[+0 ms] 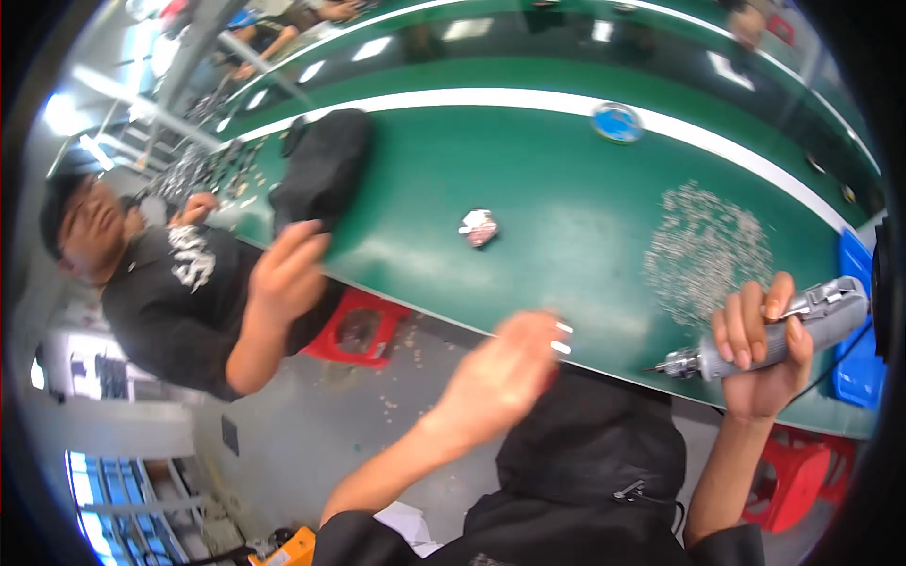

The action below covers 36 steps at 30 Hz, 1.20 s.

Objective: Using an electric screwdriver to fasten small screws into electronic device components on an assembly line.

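Observation:
My right hand is wrapped round a grey electric screwdriver above the table's near edge, its bit pointing left. Blurred by motion, my left hand is closed at the table edge, left of the screwdriver tip. Small shiny white-silver bits show at its fingertips, and the rest of what it holds is hidden. Beyond the left hand, a small pinkish and white part lies on the green table. Many small silvery pieces, perhaps screws, are spread out past the right hand.
A round blue dish stands near the white strip at the back. A black cloth-like bundle lies on the left, near a co-worker whose raised hand is close by. A blue bin is at the right edge; red stools stand below.

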Each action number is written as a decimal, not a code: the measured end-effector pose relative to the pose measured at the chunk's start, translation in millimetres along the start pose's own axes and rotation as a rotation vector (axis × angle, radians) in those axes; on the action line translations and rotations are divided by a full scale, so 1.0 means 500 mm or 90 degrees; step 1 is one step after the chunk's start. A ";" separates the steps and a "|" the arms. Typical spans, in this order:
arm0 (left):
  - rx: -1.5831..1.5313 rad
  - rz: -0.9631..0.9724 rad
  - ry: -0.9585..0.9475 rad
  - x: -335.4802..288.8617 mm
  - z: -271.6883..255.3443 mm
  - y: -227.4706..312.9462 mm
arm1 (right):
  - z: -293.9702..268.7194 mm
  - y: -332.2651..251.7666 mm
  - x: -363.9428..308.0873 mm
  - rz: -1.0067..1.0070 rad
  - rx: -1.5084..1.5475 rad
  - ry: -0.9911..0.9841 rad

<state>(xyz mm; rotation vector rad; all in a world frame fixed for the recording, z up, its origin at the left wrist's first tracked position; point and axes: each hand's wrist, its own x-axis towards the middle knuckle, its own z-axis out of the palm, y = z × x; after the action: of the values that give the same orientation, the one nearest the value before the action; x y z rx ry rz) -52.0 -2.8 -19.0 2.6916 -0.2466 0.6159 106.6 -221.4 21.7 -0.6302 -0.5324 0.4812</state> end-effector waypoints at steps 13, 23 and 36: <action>0.148 -0.162 -0.017 0.125 -0.067 -0.158 | -0.009 -0.001 -0.119 0.260 0.068 0.190; -0.040 -0.138 -0.067 0.116 -0.035 -0.141 | -0.005 0.009 -0.201 0.301 0.236 0.203; -0.104 -0.012 -0.120 0.042 -0.012 -0.036 | 0.029 0.006 -0.054 0.078 -0.096 -0.027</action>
<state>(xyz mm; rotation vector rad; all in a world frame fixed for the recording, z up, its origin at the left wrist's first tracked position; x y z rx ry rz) -31.0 14.0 -10.2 2.5900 -0.3076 0.3202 76.7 -228.6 21.1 -0.8016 -0.5760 0.5745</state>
